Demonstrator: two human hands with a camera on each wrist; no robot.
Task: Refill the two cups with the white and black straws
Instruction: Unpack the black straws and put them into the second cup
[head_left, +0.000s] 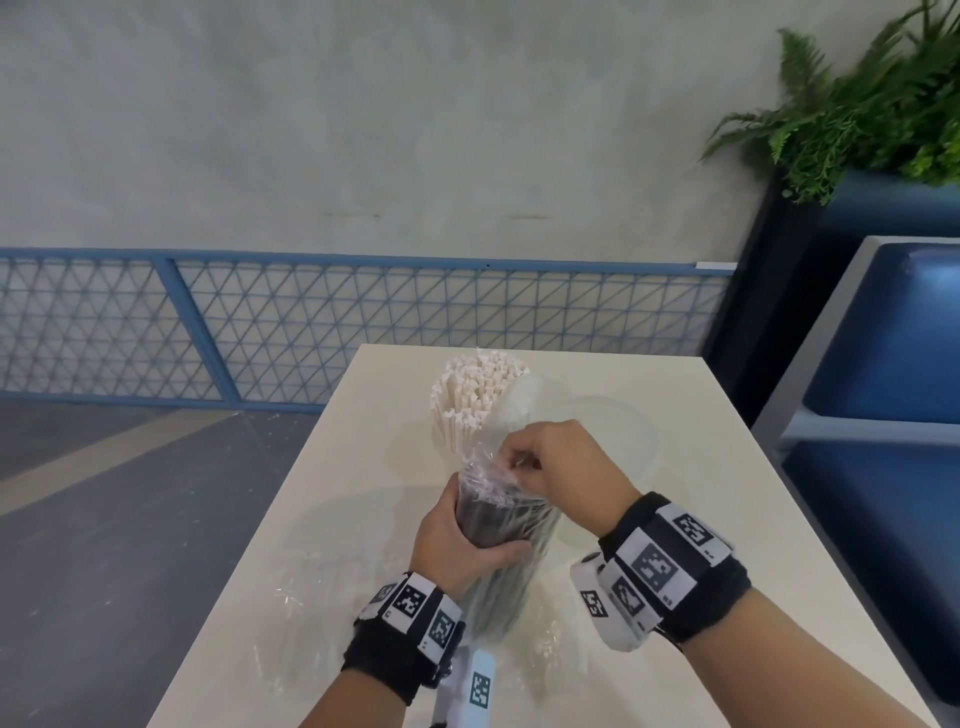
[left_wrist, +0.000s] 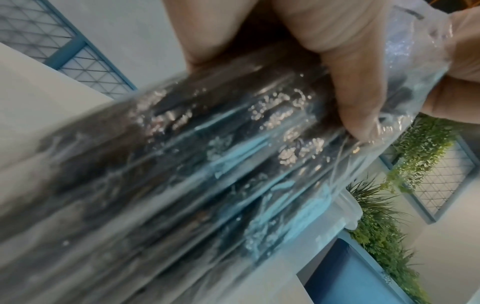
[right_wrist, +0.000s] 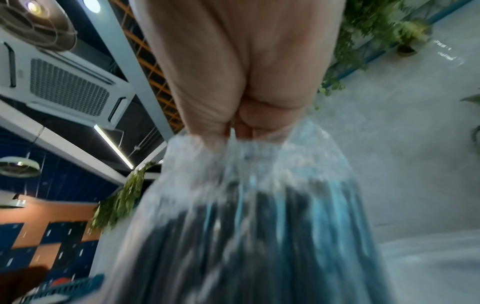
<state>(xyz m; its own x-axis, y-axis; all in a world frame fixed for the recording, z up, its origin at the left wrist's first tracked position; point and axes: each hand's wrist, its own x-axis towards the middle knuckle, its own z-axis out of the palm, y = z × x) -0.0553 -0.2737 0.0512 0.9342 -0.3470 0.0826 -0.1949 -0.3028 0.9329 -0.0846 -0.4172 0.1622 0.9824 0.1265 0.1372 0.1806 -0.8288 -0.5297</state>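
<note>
A clear plastic bag of black straws (head_left: 504, 551) stands upright over the white table (head_left: 727, 467). My left hand (head_left: 462, 540) grips the bag around its upper part; the left wrist view shows the thumb (left_wrist: 345, 86) curled over the wrapped black straws (left_wrist: 207, 154). My right hand (head_left: 561, 462) pinches the bunched plastic at the bag's top (head_left: 493, 475), seen close in the right wrist view with the plastic (right_wrist: 246, 156) gathered under the fingers (right_wrist: 244, 121). Behind stands a bundle of white straws (head_left: 475, 395) in a clear cup, its base hidden by my hands.
Crumpled clear plastic wrap (head_left: 306, 613) lies on the table at the left front. A faint clear cup (head_left: 613, 431) stands right of the white straws. A blue seat (head_left: 883, 364) and a planter with ferns (head_left: 857, 119) are at the right; a blue mesh fence (head_left: 311, 322) is behind.
</note>
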